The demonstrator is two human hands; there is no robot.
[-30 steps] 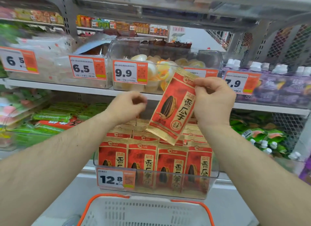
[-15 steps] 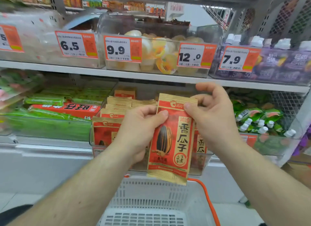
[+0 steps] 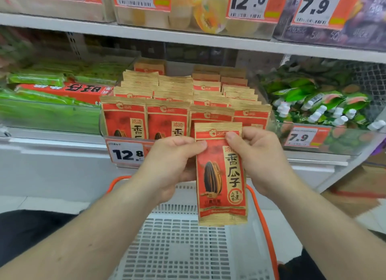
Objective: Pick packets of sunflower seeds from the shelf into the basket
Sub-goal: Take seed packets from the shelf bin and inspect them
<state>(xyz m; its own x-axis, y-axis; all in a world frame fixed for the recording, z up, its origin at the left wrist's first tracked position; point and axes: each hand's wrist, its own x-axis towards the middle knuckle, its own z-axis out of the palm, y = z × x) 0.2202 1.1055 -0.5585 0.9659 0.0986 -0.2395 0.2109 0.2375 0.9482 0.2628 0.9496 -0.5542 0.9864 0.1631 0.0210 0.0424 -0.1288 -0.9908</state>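
— Well, where's the packet (image 3: pixel 221 175)?

— Upright over the basket (image 3: pixel 261 217), near side of the shelf (image 3: pixel 188 39). Left hand (image 3: pixel 173 167) and right hand (image 3: pixel 257 156) each pinch its top corners, both grips clamped on it.

— How will it handle?

— Light, crinkly, probably a bit slick; the sealed top strip looks safest.

— And the containers?

— The basket shows nothing inside; the bin (image 3: pixel 271 121) behind stands full of matching packets.

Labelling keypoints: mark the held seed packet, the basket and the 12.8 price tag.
held seed packet (image 3: pixel 221 175), head view, middle of its red front.
basket (image 3: pixel 263 221), head view, orange rim on the right side.
12.8 price tag (image 3: pixel 127 153), head view, on the white part with the digits.
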